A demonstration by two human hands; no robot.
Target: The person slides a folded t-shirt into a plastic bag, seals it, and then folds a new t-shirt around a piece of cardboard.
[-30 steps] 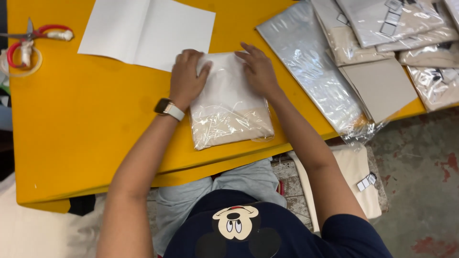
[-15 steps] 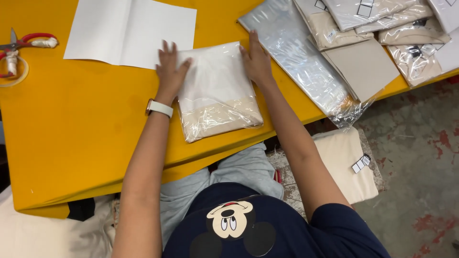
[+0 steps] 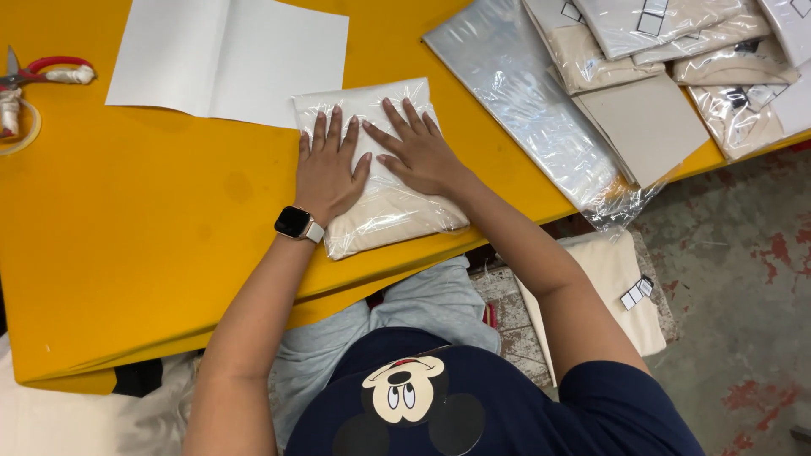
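Bagged cloth (image 3: 384, 211), middle hidden under left hand (image 3: 328, 173), right hand (image 3: 418, 152)

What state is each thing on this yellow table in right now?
Left hand: flat, pressing on the bagged cloth.
Right hand: flat on the same packet.
Bagged cloth: folded, in clear plastic.
Scissors: lying closed.
White paper: unfolded, creased.
Empty plastic bags: flat.
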